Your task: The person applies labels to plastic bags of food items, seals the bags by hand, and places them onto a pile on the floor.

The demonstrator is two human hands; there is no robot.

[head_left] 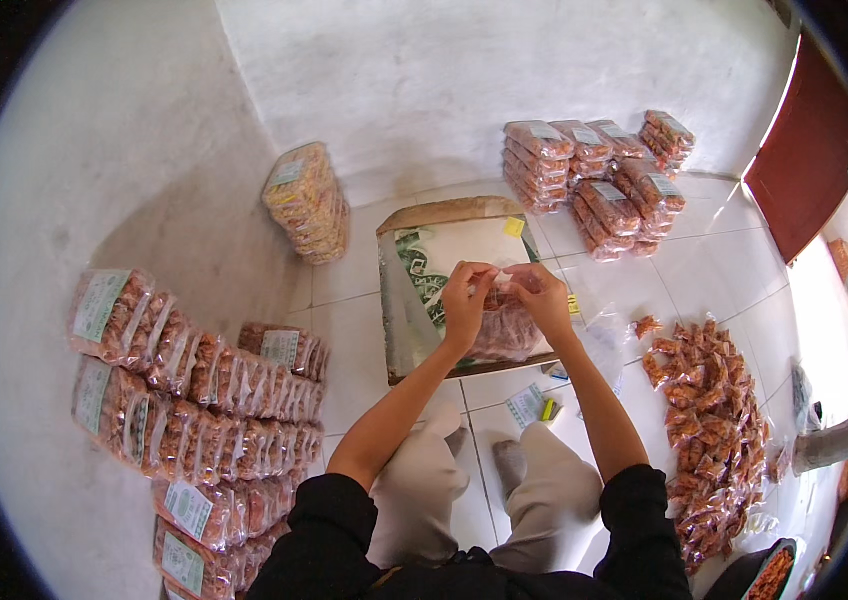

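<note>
In front of me, a clear plastic bag (506, 335) with reddish-brown contents stands on a flat cardboard box (406, 340) with a white and green printed top. My left hand (468, 302) pinches the gathered mouth of the bag from the left. From the right, my right hand (542, 296) grips the same mouth, fingers closed and close to the left ones. A bit of whitish plastic shows between the fingertips. Loose clear plastic bags (604, 340) lie by the box's right side. On the floor near my feet are a printed label sheet (525, 405) and a small yellow-and-black object (551, 408).
Stacks of filled, labelled bags (214, 380) line the left wall. A yellowish stack (309, 205) stands in the far corner, more bag stacks (594, 180) at the back right. Many small snack packets (709, 430) form a pile on the right. A red-brown door (809, 150) is beyond.
</note>
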